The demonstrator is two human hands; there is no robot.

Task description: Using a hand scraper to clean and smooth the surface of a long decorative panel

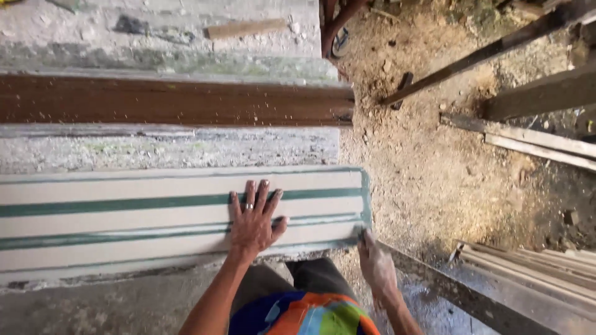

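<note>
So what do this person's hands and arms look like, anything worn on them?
Both arms are bare, with no sleeves reaching the forearms and no gloves. The left hand wears a ring on one finger. The right hand looks dusty and pale with powder; no ring or watch shows on it. A bright multicoloured shirt shows below.

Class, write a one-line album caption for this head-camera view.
Left hand pressed flat on a pale, green-striped moulded board; right hand at its end corner.
</note>
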